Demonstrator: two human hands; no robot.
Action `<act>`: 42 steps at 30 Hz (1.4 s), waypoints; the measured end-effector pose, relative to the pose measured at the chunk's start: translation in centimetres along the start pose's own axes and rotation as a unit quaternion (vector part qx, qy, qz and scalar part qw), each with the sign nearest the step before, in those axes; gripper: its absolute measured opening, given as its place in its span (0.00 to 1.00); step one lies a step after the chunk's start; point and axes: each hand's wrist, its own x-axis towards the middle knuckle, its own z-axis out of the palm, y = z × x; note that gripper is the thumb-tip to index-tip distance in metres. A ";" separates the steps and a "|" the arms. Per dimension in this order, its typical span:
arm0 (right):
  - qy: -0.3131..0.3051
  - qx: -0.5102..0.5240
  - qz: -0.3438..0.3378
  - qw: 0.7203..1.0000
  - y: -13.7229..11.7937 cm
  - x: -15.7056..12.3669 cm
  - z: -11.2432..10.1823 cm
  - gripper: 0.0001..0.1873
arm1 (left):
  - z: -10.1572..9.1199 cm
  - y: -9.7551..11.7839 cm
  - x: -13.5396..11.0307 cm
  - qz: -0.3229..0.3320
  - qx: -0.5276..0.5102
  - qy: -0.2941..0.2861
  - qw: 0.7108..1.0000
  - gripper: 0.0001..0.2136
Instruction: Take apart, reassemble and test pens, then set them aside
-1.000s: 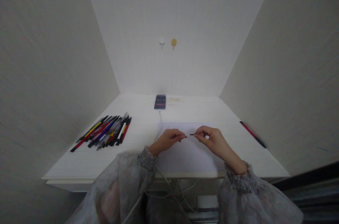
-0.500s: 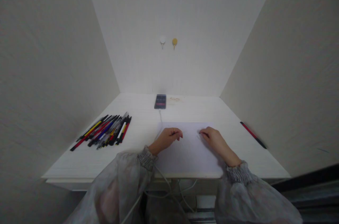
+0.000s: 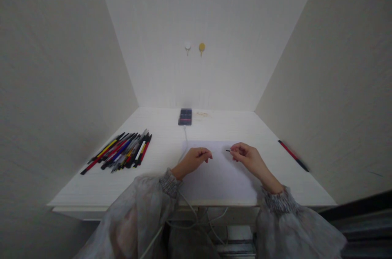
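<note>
Right hand (image 3: 247, 156): pinches a thin dark stick (image 3: 228, 151) over the white paper (image 3: 220, 179).
Left hand (image 3: 196, 157): curled on the paper, grip unclear.

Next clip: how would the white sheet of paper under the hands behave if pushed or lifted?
The sheet of paper lies thin and flat, so it would probably be light and floppy if lifted by an edge. On the smooth desk it would likely slide easily, though the left hand seems to rest on it and may pin it.
</note>
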 end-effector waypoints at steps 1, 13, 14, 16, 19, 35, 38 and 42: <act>-0.008 0.005 -0.010 1.000 -0.6 -0.1 0.5 0.11 | 0.0 0.0 0.0 0.001 -0.002 0.000 1.000 0.13; 0.020 0.025 -0.083 0.996 -3.5 -0.4 2.3 0.08 | -0.1 0.7 -0.2 0.023 -0.039 0.002 0.999 0.12; 0.023 0.023 -0.081 0.996 -3.7 -0.5 2.3 0.07 | -0.1 0.7 -0.2 0.023 -0.039 0.003 0.999 0.12; 0.024 0.006 -0.087 0.996 -3.9 -0.6 2.2 0.07 | -0.1 0.7 -0.3 0.026 -0.039 0.002 0.999 0.12; 0.029 -0.019 -0.102 0.994 -4.1 -0.7 2.2 0.06 | -0.2 0.6 -0.4 0.042 -0.037 -0.001 0.998 0.13; 0.030 0.029 -0.082 0.996 -4.5 -1.1 2.8 0.08 | -0.1 1.0 -0.5 0.051 -0.046 -0.016 0.998 0.17; 0.031 0.035 -0.080 0.996 -4.7 -1.1 2.8 0.10 | -0.2 1.0 -0.6 0.049 -0.036 -0.014 0.998 0.17; 0.033 0.040 -0.080 0.995 -4.4 -1.1 2.8 0.10 | -0.2 0.9 -0.5 0.049 -0.017 -0.019 0.998 0.18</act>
